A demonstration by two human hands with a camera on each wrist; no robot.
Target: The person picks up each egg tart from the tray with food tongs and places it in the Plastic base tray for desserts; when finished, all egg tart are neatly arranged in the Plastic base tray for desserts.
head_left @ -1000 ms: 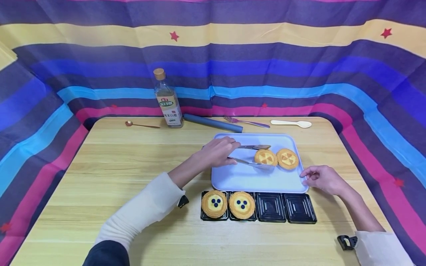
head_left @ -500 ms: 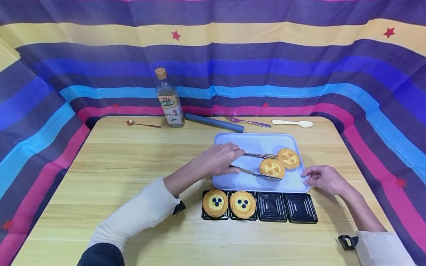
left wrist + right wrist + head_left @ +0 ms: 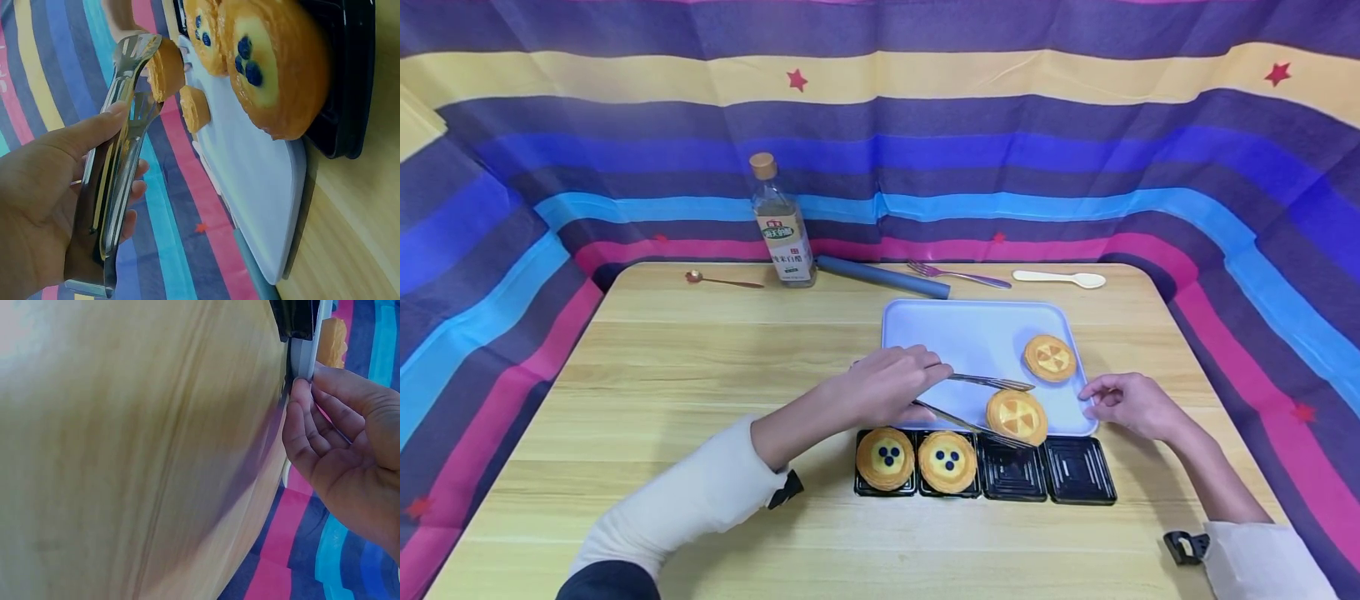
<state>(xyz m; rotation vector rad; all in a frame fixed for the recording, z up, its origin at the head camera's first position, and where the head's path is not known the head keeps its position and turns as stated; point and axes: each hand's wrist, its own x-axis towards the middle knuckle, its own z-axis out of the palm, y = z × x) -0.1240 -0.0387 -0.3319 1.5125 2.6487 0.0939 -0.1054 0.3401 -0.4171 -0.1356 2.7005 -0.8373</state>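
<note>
My left hand [image 3: 891,385] grips metal tongs [image 3: 103,187], whose ends pinch an egg tart [image 3: 1017,417] topped with a wedge pattern. This tart hangs over the front edge of the pale tray [image 3: 940,321], near the third black square holder [image 3: 1011,479]. A second wedge-patterned tart [image 3: 1050,358] lies at the tray's right side. With thumb and fingers, my right hand [image 3: 1126,406] pinches the tray's right rim, as the right wrist view also shows. Two tarts with blueberries, one at the far left [image 3: 885,459] and one beside it [image 3: 947,462], sit in the first two holders.
The fourth black holder [image 3: 1080,471] ends the row at the right. Behind the tray lie a blue-grey rod [image 3: 883,277], a purple fork [image 3: 958,274] and a cream spoon [image 3: 1060,278]. A vinegar bottle [image 3: 786,237] stands left of them, beside a small thin spoon [image 3: 722,281].
The tongs first stood around the left tart on the tray, then closed on it. My left hand has carried it toward the front, away from the other tart. My right hand stays at the rim.
</note>
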